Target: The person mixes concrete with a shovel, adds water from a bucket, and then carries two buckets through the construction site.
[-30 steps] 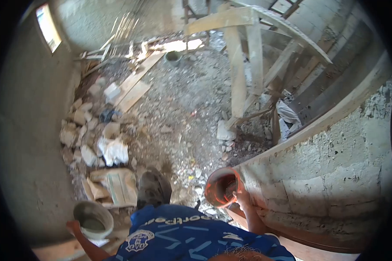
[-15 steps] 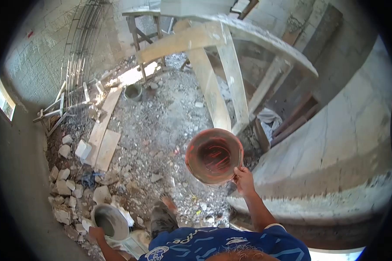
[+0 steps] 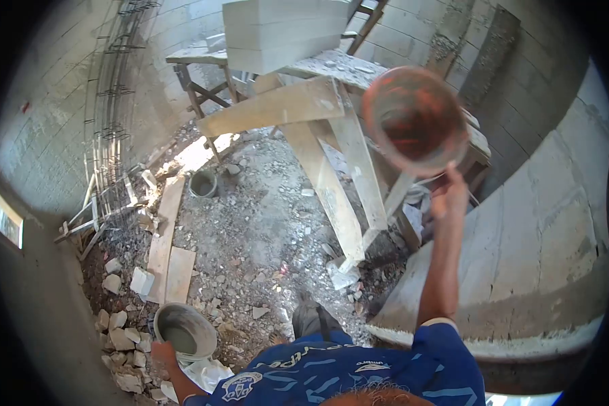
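Note:
My right hand is closed on the rim of a reddish-brown bucket, raised in front of the work platform. Its mouth faces me, and orange-red streaks show inside; motion blurs it slightly. Low on the left, my left hand grips the near side of a grey bucket. Something grey-green lies at the bottom of that bucket. Rubble is just left of it, and a whitish sack or sheet lies below it.
Behind the raised bucket stands a rough wooden platform carrying large pale blocks. Slanted boards rest before it. Another bucket, planks and rebar are further left. A plastered wall curves along the right.
My right hand has lifted the reddish bucket up and to the right, toward the platform. My left hand keeps hold of the grey bucket. The view has shifted slightly.

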A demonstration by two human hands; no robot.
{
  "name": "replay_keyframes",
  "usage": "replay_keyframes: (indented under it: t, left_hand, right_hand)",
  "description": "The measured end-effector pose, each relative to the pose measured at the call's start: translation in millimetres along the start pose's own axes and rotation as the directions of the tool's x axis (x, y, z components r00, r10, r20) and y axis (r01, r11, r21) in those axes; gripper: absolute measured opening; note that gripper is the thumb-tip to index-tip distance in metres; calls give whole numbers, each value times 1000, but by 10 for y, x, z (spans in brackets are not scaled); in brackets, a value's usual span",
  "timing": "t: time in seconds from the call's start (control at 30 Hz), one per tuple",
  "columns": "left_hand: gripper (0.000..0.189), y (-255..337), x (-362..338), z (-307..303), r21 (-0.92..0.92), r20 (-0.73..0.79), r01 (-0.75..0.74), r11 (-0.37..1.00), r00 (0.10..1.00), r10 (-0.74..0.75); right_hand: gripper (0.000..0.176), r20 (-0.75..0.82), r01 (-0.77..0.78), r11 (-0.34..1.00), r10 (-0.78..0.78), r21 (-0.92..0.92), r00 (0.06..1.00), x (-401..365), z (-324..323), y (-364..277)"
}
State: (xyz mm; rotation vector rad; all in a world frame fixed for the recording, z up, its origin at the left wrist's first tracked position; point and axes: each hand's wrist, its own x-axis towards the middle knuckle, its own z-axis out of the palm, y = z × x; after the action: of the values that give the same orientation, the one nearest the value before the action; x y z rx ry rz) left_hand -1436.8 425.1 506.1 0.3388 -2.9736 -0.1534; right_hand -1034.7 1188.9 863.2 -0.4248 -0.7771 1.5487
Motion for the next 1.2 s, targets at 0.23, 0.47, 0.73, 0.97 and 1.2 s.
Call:
replay_keyframes:
  t: [0.23, 0.47, 0.73, 0.97, 1.2]
  left_hand:
    - [21, 15, 99, 354, -7, -102, 38, 999, 994, -39]
    - [22, -436, -972, 608, 718, 162, -172, 675, 984, 78]
    - [27, -961, -2508, 488, 248, 159, 649, 719, 705, -691]
    - [31, -557, -3027, 656, 200, 186, 826, 527, 496, -848]
    - [31, -10, -2172, 987, 374, 485, 455, 808, 647, -588]
  right_hand:
    - [29, 18, 44, 998, -43, -49, 999, 2387, 96, -390]
    - [25, -163, -161, 976, 137, -145, 977, 3764, -29, 173]
    - [27, 192, -263, 910, 334, -320, 923, 2641, 583, 1251]
    - [30, 413, -86, 530, 744, -844, 525, 1887, 1195, 2219]
    - [27, 753, 801, 288, 596, -524, 279, 1435, 2459, 3592]
